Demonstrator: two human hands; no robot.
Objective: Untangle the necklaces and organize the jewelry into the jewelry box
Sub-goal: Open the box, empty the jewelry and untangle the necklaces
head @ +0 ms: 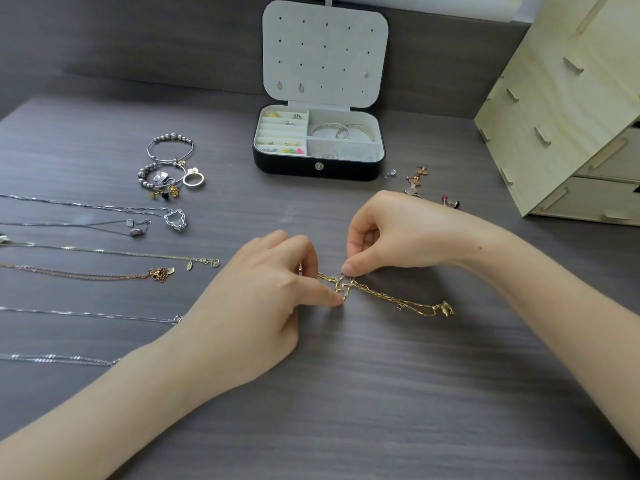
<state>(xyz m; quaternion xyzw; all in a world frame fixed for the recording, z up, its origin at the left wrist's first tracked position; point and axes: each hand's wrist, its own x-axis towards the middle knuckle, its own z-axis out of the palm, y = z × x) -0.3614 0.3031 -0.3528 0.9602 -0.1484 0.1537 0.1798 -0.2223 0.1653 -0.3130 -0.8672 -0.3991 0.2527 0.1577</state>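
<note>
Centre of frame: a tangled gold-coloured necklace of fine, angular metal links (384, 295) lies on a dark grey wood-grain table (346, 393), its free end trailing to the lower right and ending in a small gold pendant. The left hand (263, 289) pinches the knotted part between thumb and forefinger, the other fingers curled; the right hand (388, 233), fingers curled likewise, nips the same knot from above with its thumb tip and forefinger – the two grips nearly touch. Upper centre: a black rounded-rectangular jewellery box (318, 169) stands open, its pale, soft-lined lid upright and perforated with rows of small holes, a few earrings pinned in it. Ring rolls fill its left half; thin silver bangles (341, 131) lie in the upper right compartment. Left edge: several slender silver and gold chains (86, 249) lie straight and apart in parallel rows. Above them sit two silver beaded bangles (169, 148). Upper right: a pale plywood drawer unit (561, 109), with small loose earrings (417, 175) between it and the box.
</note>
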